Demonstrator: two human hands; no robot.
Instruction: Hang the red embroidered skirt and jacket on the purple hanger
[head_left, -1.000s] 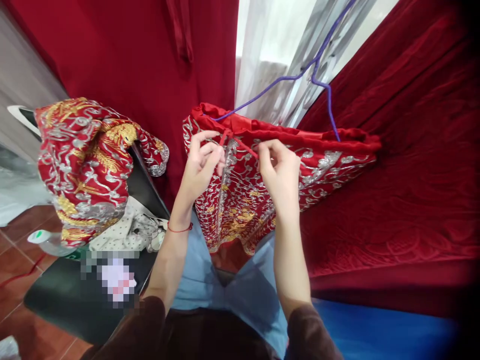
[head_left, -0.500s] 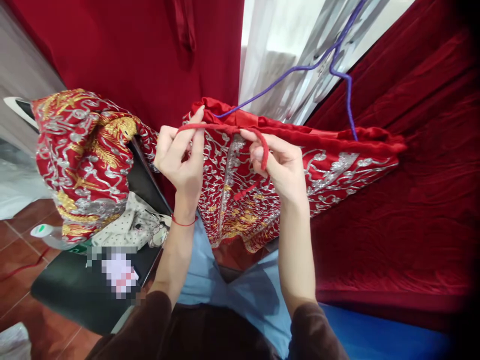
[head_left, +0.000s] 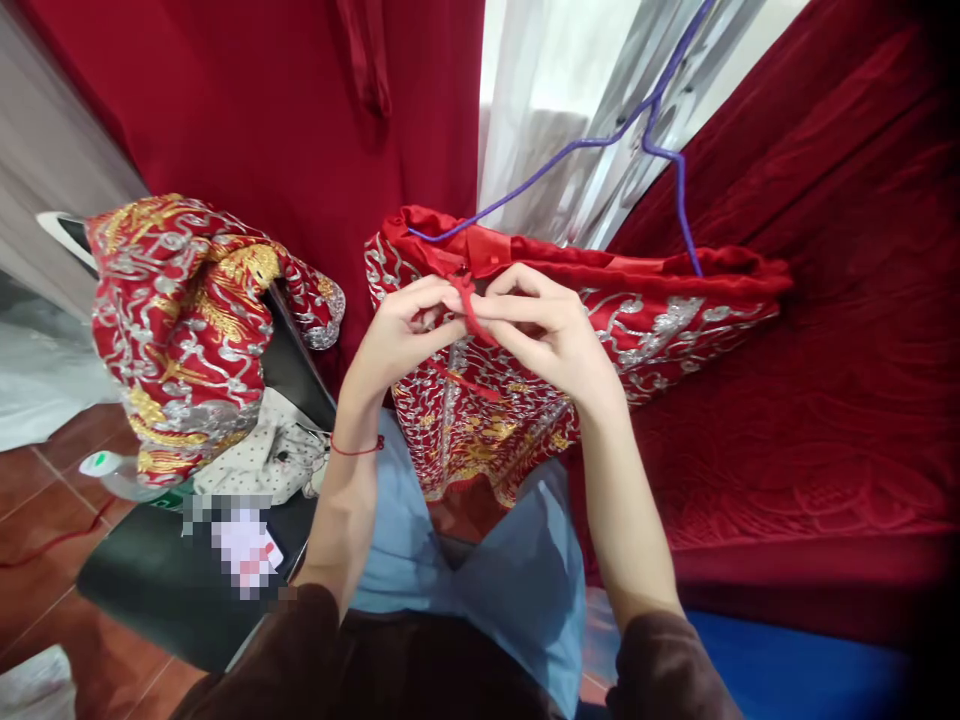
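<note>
A red garment [head_left: 660, 330] with silver and gold embroidery hangs from a purple wire hanger [head_left: 585, 145] in front of me. A thin red cord [head_left: 471, 312] runs from its waistband. My left hand [head_left: 401, 335] and my right hand [head_left: 544, 330] meet at the middle of the waistband. Both pinch the cord between fingertips, and the fingers of the two hands touch. A loose end of the cord [head_left: 465, 382] hangs below over the embroidery.
A second embroidered red garment [head_left: 187, 320] is heaped on a dark table [head_left: 142, 590] at left, beside a spotted white cloth [head_left: 262, 465]. Red velvet curtains [head_left: 825, 300] hang on both sides, with a white sheer curtain [head_left: 540, 100] between them. The floor is reddish tile.
My hands, which held the cord stretched apart half a second ago, have come together at the waistband's middle. The cord is now bunched between the fingertips.
</note>
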